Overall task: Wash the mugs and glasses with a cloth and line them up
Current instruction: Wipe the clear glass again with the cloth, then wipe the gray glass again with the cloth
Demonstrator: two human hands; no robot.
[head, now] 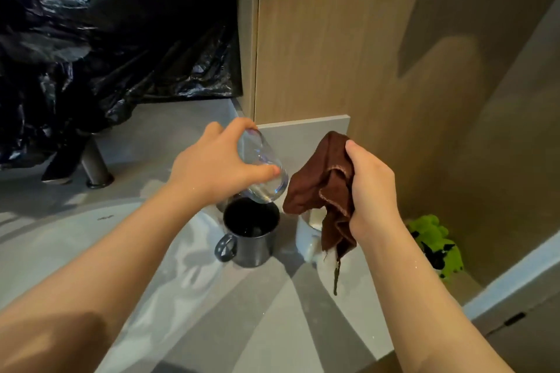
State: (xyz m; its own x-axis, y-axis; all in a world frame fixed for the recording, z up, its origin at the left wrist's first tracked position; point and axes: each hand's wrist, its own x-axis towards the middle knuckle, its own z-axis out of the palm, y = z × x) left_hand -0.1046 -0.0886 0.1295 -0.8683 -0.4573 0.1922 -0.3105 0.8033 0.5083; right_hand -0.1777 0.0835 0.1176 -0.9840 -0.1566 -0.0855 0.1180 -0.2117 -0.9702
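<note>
Right now the L hand (218, 166) has its grip curled round a clear glass (266, 175), thumb on the near side, fingers over the far end. Glass is tilted, held up off the grey surface (212, 297), lower end just above the mouth of a dark mug (251, 236); can't tell if they touch. Dark mug stands upright on the surface, handle to the L. R hand (372, 188) has its grip tight on a bunched brown cloth (321, 188), also in the air, near the glass but apart from it. Cloth's tail hangs in front of a white mug (304, 236), which stands just R of the dark one, partly hidden. Far L: black plastic sheeting (106, 39) & a metal post (94, 166). Far R: a green plant (436, 239) by a wood panel (363, 39).
</note>
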